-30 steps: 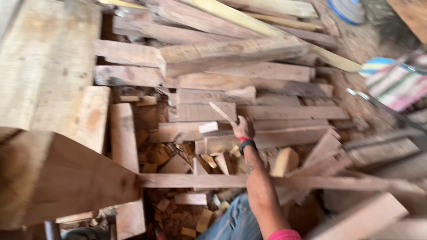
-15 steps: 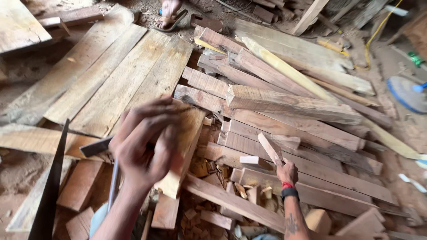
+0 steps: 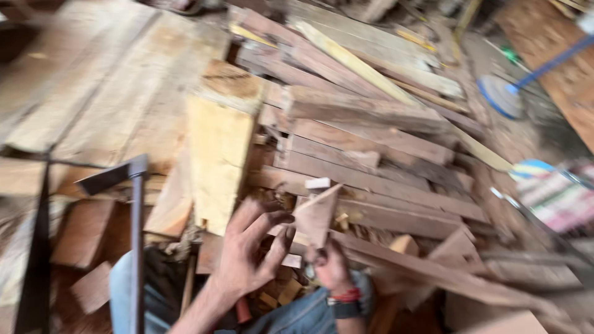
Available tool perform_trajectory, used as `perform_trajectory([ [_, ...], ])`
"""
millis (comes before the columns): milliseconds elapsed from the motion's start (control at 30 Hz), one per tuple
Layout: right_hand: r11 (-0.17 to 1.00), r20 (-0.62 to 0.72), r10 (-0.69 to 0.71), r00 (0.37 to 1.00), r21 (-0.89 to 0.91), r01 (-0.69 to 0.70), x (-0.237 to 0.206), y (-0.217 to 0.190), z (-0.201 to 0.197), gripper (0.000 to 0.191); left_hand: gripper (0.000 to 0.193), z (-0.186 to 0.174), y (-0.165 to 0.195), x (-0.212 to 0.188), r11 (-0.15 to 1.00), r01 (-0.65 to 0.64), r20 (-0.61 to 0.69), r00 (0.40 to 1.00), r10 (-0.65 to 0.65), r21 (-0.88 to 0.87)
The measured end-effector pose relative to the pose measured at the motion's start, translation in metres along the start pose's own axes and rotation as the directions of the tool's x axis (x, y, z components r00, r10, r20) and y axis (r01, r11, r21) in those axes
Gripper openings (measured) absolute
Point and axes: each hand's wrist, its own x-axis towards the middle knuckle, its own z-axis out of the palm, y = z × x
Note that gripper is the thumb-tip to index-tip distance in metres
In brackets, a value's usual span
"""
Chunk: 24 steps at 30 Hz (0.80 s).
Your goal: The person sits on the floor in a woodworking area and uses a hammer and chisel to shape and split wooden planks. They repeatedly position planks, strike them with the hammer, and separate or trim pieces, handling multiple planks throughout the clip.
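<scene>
Offcut point(image 3: 317, 218): flat, roughly triangular piece of reddish-brown wood, pinched from below by the right hand point(image 3: 330, 267) and held upright just above the scrap heap point(image 3: 371, 161) of rough planks and blocks. Left hand point(image 3: 250, 250), fingers spread and loose, touches the offcut's left edge; half a second ago it was raised well left of the heap and the right hand held the piece alone. Pale sawn block point(image 3: 219, 158) lies left of the offcut.
</scene>
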Motion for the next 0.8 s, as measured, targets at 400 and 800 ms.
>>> perform_trajectory([
  [400, 0.462, -0.026, -0.312, 0.95, -0.877, 0.128, 0.077, -0.111, 0.058, 0.056, 0.077, 0.061, -0.133, -0.083, 0.512, 0.694, 0.162, 0.66, -0.734, -0.506],
  [800, 0.705, 0.415, -0.233, 0.879, -0.551, 0.447, 0.027, -0.004, 0.117, 0.108, 0.06, 0.041, -0.118, -0.098, 0.141, 0.723, 0.345, 0.48, -0.807, -0.676],
])
